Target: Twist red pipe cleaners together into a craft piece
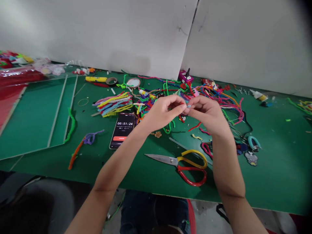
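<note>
Left hand (pixel 162 113) and right hand (pixel 207 113), fingertips meeting, pinched closed on small pale-blue piece (pixel 188 106); below, scissors (pixel 173 161), lying open-handled on green worktop (pixel 280 172).

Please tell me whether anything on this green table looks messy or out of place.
The fuzzy strands beyond the right hand look untidy: they lie in a loose tangle, unlike the neater bundle behind the phone, with short scraps strewn nearby.

L hand (pixel 167 112) + R hand (pixel 204 113) — fingertips pinch sm. light-blue bit (pixel 188 106) | scissors (pixel 179 161) — on grn table (pixel 275 175), below hands
</note>
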`<action>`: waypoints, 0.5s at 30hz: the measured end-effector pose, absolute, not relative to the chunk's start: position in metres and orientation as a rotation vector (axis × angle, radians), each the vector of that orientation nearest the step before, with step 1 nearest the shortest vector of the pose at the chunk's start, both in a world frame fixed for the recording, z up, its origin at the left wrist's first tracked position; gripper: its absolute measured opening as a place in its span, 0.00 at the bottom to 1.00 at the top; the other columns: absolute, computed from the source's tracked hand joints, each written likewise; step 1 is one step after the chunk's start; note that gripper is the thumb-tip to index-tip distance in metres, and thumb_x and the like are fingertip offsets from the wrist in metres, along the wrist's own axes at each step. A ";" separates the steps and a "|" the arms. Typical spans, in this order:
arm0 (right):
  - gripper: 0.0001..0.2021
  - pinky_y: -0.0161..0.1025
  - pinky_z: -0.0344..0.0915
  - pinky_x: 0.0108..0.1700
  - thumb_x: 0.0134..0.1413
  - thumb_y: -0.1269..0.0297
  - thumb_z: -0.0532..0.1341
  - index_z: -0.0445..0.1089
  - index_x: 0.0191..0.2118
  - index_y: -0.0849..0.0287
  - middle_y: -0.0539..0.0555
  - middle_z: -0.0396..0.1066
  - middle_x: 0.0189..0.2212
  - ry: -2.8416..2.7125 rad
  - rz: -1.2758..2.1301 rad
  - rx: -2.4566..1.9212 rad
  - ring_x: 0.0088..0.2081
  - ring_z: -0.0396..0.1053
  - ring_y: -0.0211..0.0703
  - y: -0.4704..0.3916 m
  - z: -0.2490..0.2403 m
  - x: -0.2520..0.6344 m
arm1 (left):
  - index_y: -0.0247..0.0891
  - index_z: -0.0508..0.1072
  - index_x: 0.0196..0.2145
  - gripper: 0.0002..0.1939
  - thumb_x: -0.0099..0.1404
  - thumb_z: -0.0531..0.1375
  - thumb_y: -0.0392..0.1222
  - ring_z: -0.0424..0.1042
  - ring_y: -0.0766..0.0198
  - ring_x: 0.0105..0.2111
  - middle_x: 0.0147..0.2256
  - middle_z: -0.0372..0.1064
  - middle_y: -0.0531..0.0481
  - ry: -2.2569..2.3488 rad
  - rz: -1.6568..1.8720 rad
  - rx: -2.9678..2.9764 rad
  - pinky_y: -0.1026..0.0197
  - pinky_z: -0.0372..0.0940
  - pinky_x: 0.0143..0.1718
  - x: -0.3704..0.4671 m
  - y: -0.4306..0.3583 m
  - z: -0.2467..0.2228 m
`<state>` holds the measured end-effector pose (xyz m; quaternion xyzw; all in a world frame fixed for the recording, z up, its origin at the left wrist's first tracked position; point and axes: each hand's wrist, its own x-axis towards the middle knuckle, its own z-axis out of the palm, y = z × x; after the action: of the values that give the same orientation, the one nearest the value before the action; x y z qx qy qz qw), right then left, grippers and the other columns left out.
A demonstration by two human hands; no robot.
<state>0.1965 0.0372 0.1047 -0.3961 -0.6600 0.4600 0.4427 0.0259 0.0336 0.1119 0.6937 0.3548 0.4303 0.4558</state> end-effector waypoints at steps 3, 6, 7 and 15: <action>0.08 0.33 0.62 0.27 0.45 0.61 0.67 0.68 0.29 0.57 0.46 0.69 0.23 -1.702 0.981 -1.029 0.25 0.65 0.32 0.033 0.108 0.195 | 0.33 0.69 0.30 0.06 0.62 0.55 0.38 0.64 0.71 0.26 0.27 0.68 0.52 0.912 1.054 1.777 0.68 0.59 0.28 0.025 0.034 0.110; 0.05 0.34 0.63 0.28 0.50 0.62 0.63 0.70 0.31 0.57 0.47 0.71 0.25 -1.804 0.732 -1.082 0.26 0.67 0.34 0.028 0.111 0.192 | 0.34 0.68 0.30 0.07 0.63 0.54 0.38 0.65 0.71 0.26 0.26 0.67 0.52 0.978 1.068 1.849 0.67 0.59 0.28 0.024 0.036 0.105; 0.04 0.35 0.63 0.30 0.51 0.63 0.62 0.70 0.33 0.57 0.48 0.71 0.27 -1.850 0.634 -1.090 0.28 0.67 0.34 0.027 0.111 0.191 | 0.34 0.68 0.30 0.07 0.63 0.54 0.37 0.65 0.70 0.26 0.26 0.67 0.53 1.004 1.078 1.871 0.67 0.59 0.28 0.023 0.036 0.104; 0.04 0.37 0.64 0.35 0.55 0.67 0.58 0.70 0.35 0.56 0.50 0.72 0.30 -1.924 0.186 -1.092 0.32 0.68 0.37 0.025 0.106 0.183 | 0.37 0.67 0.32 0.05 0.65 0.53 0.37 0.66 0.70 0.28 0.28 0.67 0.53 1.098 1.230 2.003 0.66 0.61 0.30 0.024 0.037 0.102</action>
<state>0.1826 0.0249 0.1063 -0.4406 -0.7763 0.0749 0.4444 0.0237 0.0367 0.1016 0.7432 0.4074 0.4566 0.2704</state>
